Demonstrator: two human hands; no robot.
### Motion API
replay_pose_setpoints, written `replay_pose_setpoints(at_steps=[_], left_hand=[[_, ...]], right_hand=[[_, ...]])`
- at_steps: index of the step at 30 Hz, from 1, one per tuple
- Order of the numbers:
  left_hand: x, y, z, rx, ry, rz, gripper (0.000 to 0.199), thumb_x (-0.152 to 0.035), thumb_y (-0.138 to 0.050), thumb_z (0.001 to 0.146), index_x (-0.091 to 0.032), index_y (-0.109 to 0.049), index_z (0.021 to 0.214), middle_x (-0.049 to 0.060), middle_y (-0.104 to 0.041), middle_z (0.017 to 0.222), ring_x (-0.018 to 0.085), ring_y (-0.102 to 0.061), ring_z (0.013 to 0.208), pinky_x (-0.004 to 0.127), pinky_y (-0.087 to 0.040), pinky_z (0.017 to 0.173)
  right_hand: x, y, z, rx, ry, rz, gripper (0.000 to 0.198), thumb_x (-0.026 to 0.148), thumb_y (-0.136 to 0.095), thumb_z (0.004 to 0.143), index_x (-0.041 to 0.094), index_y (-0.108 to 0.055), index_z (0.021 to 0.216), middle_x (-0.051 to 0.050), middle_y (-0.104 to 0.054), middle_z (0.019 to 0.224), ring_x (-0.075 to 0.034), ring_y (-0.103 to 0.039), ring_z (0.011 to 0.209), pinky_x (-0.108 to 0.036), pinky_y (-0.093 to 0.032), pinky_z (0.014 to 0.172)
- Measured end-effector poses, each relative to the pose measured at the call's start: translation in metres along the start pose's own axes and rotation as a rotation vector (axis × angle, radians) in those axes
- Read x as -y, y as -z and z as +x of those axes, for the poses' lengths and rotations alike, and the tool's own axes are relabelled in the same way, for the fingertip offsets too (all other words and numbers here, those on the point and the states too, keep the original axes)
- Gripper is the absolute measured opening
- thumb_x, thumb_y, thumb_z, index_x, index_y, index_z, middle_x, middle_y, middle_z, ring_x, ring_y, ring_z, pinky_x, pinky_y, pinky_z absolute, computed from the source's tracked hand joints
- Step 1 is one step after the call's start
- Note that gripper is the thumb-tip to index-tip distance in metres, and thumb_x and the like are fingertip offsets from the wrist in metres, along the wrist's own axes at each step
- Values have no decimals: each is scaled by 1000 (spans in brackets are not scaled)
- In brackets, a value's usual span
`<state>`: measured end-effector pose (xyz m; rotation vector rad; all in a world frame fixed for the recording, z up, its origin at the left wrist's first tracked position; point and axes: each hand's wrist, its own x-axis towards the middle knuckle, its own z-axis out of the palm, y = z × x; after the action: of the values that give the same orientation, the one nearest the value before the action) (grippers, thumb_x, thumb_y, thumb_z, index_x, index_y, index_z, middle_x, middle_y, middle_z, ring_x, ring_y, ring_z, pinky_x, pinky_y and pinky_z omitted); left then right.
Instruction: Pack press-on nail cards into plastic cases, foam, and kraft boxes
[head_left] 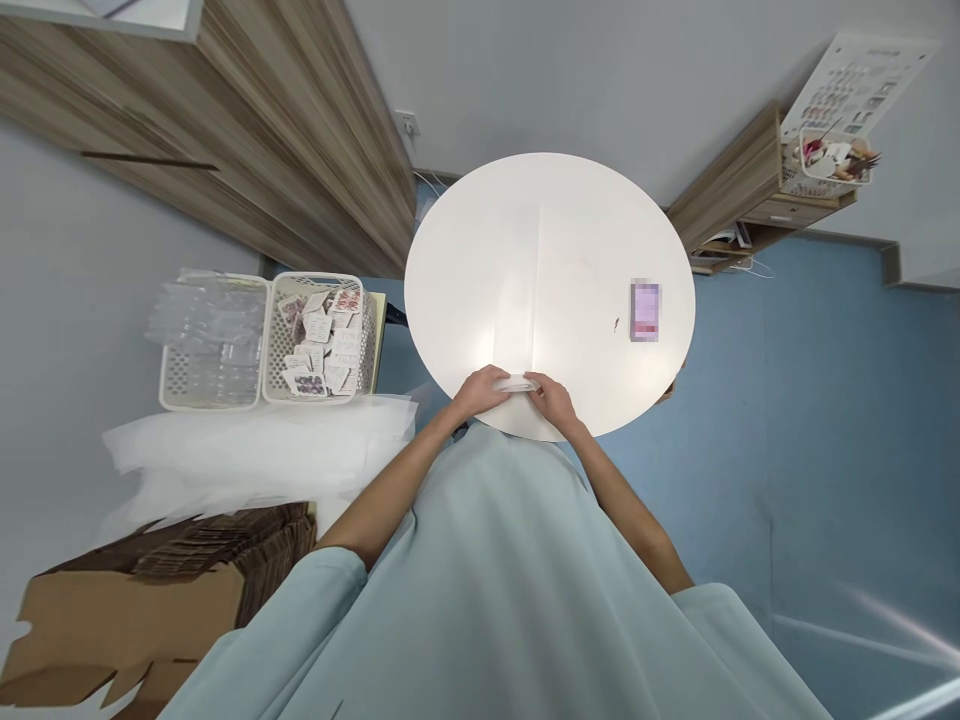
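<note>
A long strip of thin white sheet [517, 290], perhaps foam wrap, runs lengthwise across the round white table [457, 250]. Its near end is folded or rolled into a small white bundle [516, 383] close to the table's front edge. My left hand [481, 391] grips the left end of this bundle, fingers closed on it. On the other side my right hand [553, 402] pinches the right end. Whether anything lies inside the bundle is hidden.
A blurred purple item [645, 310] and a small dark thing [616, 324] lie on the table's right side. To the left are a basket of printed cards [367, 340], a basket of clear plastic packs [214, 405], white sheets [262, 440] and stacked cardboard [135, 620].
</note>
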<state>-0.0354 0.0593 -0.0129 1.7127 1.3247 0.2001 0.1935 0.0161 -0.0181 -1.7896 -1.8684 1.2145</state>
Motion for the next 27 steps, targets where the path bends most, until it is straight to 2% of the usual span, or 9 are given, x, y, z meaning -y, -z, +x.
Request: replay_pose_setpoints(at_steps=[3,5,8,11,15,19,21,23,27], left_hand=[[6,4,2,-48,102,-140,42,-50,-69,90,-23,-75,121,8,-75,130,30,-70,121,38,-56,103],[9,5,3,-83,133,-199,50,-54,-74,87,-22,-72,124,9,-75,131,31,-71,120,39,-57,101],[12,3,8,-130,170,-225,49,-47,-81,82,-22,-70,122,10,-77,127,32,-72,118,41,-59,98],[11,-2,15,-219,256,-220,36,-37,-78,86,-22,-69,117,8,-79,119,29,-74,112,40,-60,96],[8,-11,26,-327,370,-219,38,-31,-76,88,-22,-65,122,7,-77,116,25,-75,101,38,-59,94],[5,-17,30,-357,378,-189,42,-28,-74,90,-21,-59,129,9,-72,124,22,-74,95,39,-58,95],[3,-20,31,-388,378,-120,48,-27,-73,90,-21,-56,135,12,-66,133,23,-73,99,41,-57,97],[1,-21,31,-426,318,4,56,-25,-71,90,-19,-52,143,17,-59,143,29,-69,116,46,-54,104],[-4,-22,37,-343,-44,262,57,-12,-56,94,-17,-51,151,20,-49,159,36,-48,148,54,-41,121]], right_hand=[[0,2,8,-14,-49,106,35,41,-50,105,29,-69,132,-2,-78,120,-19,-70,84,-33,-56,86],[1,2,15,-33,-83,128,35,46,-49,106,28,-71,126,-2,-77,117,-18,-69,82,-31,-55,84],[1,-1,27,-78,-123,119,36,50,-50,105,26,-71,122,-4,-75,120,-18,-68,82,-30,-55,84],[2,-5,38,-114,-167,95,34,47,-54,104,24,-71,122,-4,-75,116,-19,-69,89,-30,-54,85],[6,-7,48,-140,-251,62,26,44,-60,103,24,-70,118,-5,-78,112,-22,-71,102,-31,-53,88],[10,-7,53,-155,-342,26,25,44,-64,103,24,-69,116,-5,-78,110,-24,-71,103,-33,-53,86],[12,-7,53,-157,-360,7,25,45,-65,102,24,-67,116,-5,-77,109,-24,-71,103,-34,-53,85],[14,-6,54,-170,-353,-35,26,44,-66,102,25,-66,118,-6,-76,110,-24,-70,102,-35,-54,86],[17,-3,56,-202,-145,-164,28,31,-61,102,22,-65,128,-12,-68,131,-28,-65,119,-40,-57,94]])
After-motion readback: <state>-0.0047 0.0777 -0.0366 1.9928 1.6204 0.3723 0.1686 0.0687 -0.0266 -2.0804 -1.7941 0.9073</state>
